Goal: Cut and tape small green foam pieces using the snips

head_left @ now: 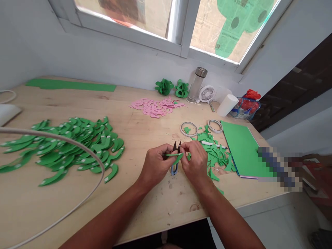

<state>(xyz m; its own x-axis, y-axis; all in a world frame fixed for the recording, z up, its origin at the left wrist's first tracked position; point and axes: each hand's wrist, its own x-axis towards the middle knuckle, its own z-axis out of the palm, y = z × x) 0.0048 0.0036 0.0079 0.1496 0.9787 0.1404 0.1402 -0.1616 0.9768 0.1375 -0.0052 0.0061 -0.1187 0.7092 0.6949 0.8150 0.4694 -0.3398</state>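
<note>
My left hand (156,163) is closed, pinching a small curved green paper piece (178,159) between thumb and fingers. On the other side of it, my right hand (196,159) is also closed, its fingertips at the paper's upper right end. Beneath the paper are blue-handled thread snips (174,170), their dark blades pointing toward the window; they seem to lie on the table, partly hidden. Green paper scraps (216,155) and a white pen (211,144) are just right of my right hand. A large pile of curved green paper pieces (75,145) with white tabs spreads to the left.
Pink paper cutouts (155,106), two green paper ornaments (164,86), a bottle (197,83) and a small fan (206,93) stand toward the wall. Tape rolls (189,129) and green sheets (243,148) lie right. A pale cable (100,162) arcs across the left foreground.
</note>
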